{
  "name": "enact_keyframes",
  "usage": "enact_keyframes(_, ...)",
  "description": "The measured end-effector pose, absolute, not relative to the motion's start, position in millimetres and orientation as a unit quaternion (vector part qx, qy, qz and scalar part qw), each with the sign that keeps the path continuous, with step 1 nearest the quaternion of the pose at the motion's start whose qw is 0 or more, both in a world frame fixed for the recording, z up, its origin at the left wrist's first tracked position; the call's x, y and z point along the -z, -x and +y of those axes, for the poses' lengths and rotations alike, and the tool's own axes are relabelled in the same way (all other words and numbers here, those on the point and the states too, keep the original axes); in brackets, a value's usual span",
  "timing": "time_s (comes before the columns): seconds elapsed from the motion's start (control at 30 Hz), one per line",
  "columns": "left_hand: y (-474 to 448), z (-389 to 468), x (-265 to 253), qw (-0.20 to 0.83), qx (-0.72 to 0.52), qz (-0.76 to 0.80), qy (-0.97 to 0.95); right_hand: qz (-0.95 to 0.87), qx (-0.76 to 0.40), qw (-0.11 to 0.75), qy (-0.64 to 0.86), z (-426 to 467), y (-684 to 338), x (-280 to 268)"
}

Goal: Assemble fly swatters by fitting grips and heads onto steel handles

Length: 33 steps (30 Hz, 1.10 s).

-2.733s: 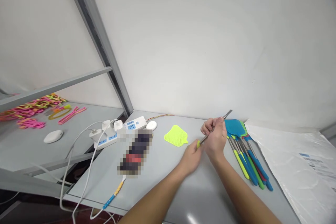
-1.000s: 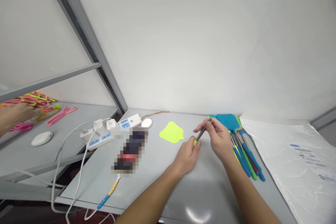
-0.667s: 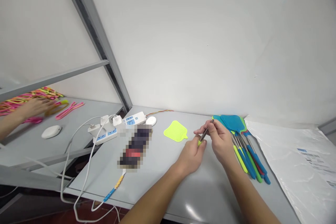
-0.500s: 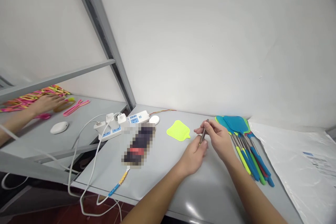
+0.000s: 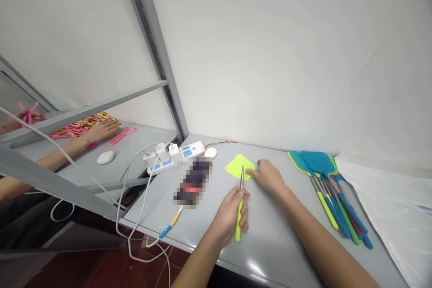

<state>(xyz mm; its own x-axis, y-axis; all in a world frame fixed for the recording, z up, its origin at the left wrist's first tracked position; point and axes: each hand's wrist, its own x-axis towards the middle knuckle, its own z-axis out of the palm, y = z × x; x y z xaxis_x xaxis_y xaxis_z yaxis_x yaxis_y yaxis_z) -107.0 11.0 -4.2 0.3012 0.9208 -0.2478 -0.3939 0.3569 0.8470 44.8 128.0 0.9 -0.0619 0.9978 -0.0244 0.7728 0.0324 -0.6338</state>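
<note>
At a grey workbench, your left hand closes around a telescopic swatter handle, fingers wrapped on its yellow-green grip and the collapsed steel rod pointing away from you toward the loose yellow-green mesh swatter head. Your right hand lies flat just right of that head, fingers spread, their tips pressing its near edge to the bench; it pinches nothing. The rod's tip sits right at the head's near edge, though whether it touches the socket cannot be told.

This looks like the joining step: handle lined up, head pinned. The next move would call for steering the rod tip squarely into the head's stub while the right hand keeps the mesh from sliding.

Well right of the head, a fan of finished swatters lies with blue and green heads to the wall, beside a white plastic bag. Left of the head sit a white power strip and its cables. On the neighbouring bench, another person's hand rests by pink and yellow parts.
</note>
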Motion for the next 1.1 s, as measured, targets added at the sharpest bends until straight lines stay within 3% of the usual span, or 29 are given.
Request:
enact_keyframes(0.23, 105, 7, 5, 0.711, -0.448, 0.398, -0.368, -0.693, -0.310, 0.142, 0.635, 165, -31, -12)
enact_keyframes(0.47, 106, 10, 8, 0.708, -0.458, 0.402, -0.356, -0.692, -0.411, 0.236, 0.545, 140, -58, -16)
enact_keyframes(0.63, 107, 10, 4, 0.712, -0.474, 0.392, -0.341, -0.677, -0.371, 0.258, 0.580, 123, -69, -4)
enact_keyframes(1.1, 107, 14, 6, 0.723, -0.530, 0.357, -0.262, -0.657, -0.168, 0.156, 0.718, 70, -65, -10)
